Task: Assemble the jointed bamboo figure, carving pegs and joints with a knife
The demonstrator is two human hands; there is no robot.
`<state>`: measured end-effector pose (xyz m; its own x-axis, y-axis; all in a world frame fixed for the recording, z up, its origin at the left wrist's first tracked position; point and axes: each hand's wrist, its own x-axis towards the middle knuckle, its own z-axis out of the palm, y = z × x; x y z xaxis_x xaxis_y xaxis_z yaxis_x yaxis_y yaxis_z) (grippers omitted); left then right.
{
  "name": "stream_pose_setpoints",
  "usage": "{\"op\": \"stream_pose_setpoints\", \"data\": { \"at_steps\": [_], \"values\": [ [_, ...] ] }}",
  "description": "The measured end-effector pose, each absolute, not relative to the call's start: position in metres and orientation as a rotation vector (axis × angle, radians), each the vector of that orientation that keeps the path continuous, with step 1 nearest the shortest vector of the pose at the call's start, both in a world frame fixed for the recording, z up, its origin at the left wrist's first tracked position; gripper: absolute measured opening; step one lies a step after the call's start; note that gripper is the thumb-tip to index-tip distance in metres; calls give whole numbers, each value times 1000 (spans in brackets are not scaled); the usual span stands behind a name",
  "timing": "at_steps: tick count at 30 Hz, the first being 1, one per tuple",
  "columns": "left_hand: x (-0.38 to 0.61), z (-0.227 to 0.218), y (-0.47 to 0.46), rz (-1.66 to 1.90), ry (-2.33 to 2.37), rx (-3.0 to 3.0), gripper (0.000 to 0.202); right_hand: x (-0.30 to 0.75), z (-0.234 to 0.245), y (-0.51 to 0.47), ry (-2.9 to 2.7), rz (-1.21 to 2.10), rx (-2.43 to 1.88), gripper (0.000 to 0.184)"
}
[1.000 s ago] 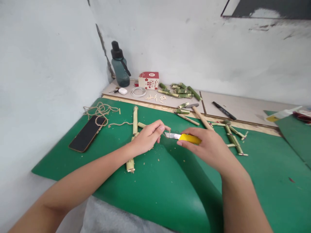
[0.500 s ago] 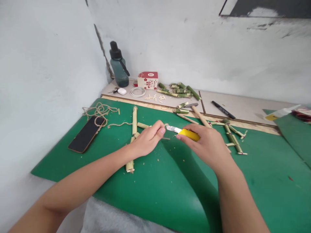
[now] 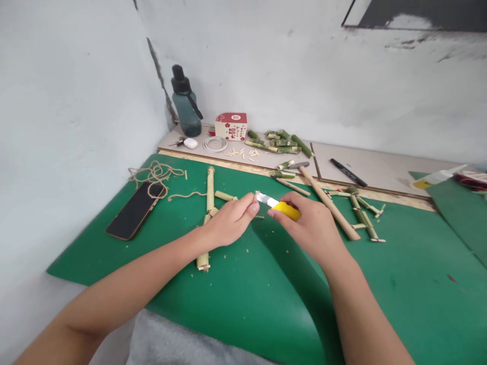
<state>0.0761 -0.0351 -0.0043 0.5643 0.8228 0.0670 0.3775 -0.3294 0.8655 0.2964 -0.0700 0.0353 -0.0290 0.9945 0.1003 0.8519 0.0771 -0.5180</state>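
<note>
My left hand (image 3: 234,219) is closed around the end of a bamboo piece, mostly hidden by the fingers. A jointed bamboo figure (image 3: 210,190) lies under and beside this hand, its pale tubes reaching above and below the wrist. My right hand (image 3: 310,223) grips a yellow utility knife (image 3: 287,210). The knife's bare blade points left, and its tip meets the small light end just above my left fingers. A thin stick pokes out below those fingers. Twine (image 3: 188,194) runs along the mat toward the figure.
A hammer (image 3: 329,203) lies right of my right hand, beside another bamboo figure (image 3: 363,218). A phone (image 3: 135,210) is at left under coiled twine. Behind stand a bottle (image 3: 186,109), a red-white box (image 3: 231,126), cut bamboo tubes (image 3: 285,143) and a black marker (image 3: 348,172).
My right hand and the knife have moved left, bringing the blade closer to my left fingers. More of the hammer handle now shows. My left hand stays nearly still.
</note>
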Motion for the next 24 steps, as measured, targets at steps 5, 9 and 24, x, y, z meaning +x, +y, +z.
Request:
{"op": "stream_pose_setpoints", "data": {
  "at_steps": [5,9,24],
  "values": [
    [77,-3,-33,716,946,1858,43,287,24,-69,-1814,346,-1905,36],
    [78,-1,-32,690,999,1921,43,280,15,-69,-1781,249,-1905,40],
    [78,-3,-6,659,954,2090,44,290,-7,-56,-1807,-199,-1811,44]
  ]
}}
